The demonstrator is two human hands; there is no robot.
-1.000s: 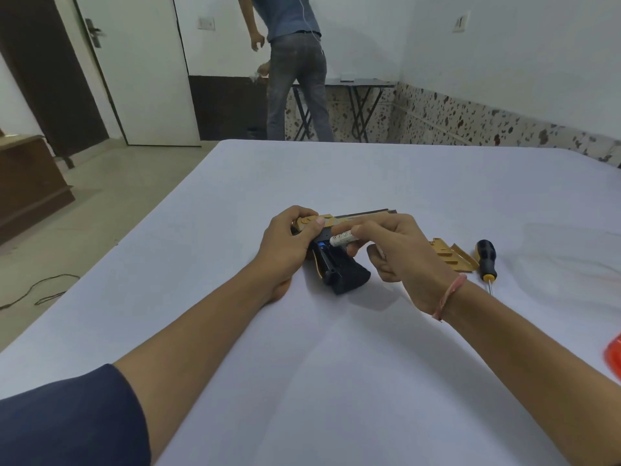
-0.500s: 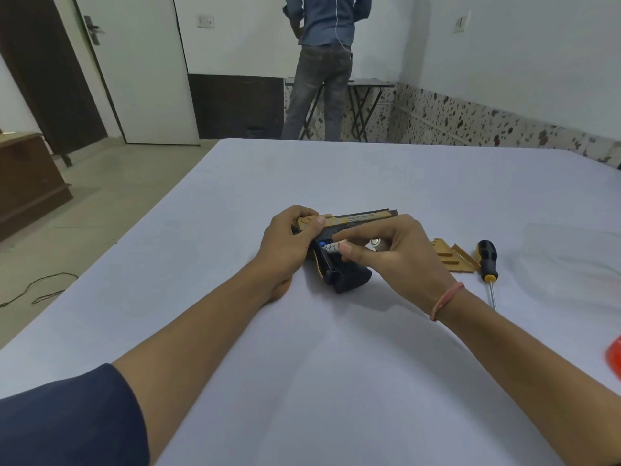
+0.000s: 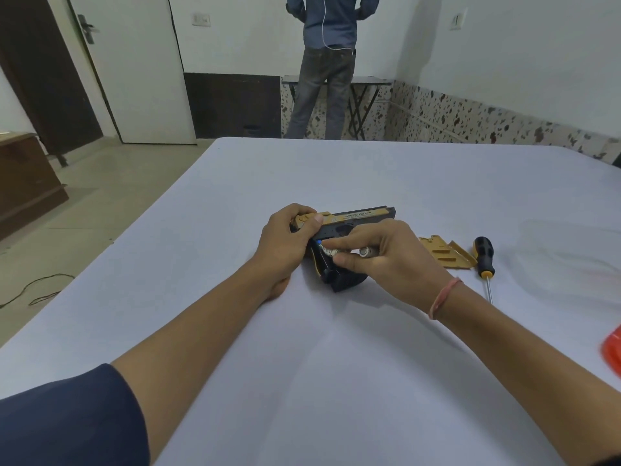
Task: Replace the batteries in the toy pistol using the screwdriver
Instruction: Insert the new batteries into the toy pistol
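Note:
A black and gold toy pistol (image 3: 356,220) lies on its side on the white table (image 3: 336,364), its grip toward me with the battery bay uncovered. My left hand (image 3: 285,245) grips the pistol's rear end. My right hand (image 3: 383,260) pinches a white battery (image 3: 331,252) at the bay and keeps a second battery (image 3: 366,252) tucked in its fingers. The gold battery cover (image 3: 443,252) lies to the right. A black and yellow screwdriver (image 3: 484,260) rests beside the cover, tip toward me.
An orange object (image 3: 613,351) shows at the table's right edge. A person (image 3: 326,62) stands beyond the table, facing a small folding table (image 3: 366,82) at the wall. A wooden cabinet (image 3: 23,183) and a cable (image 3: 37,290) are on the floor at left.
My right hand has lowered the battery from above the pistol down into the open bay of the grip. The person in the background has turned to face the wall.

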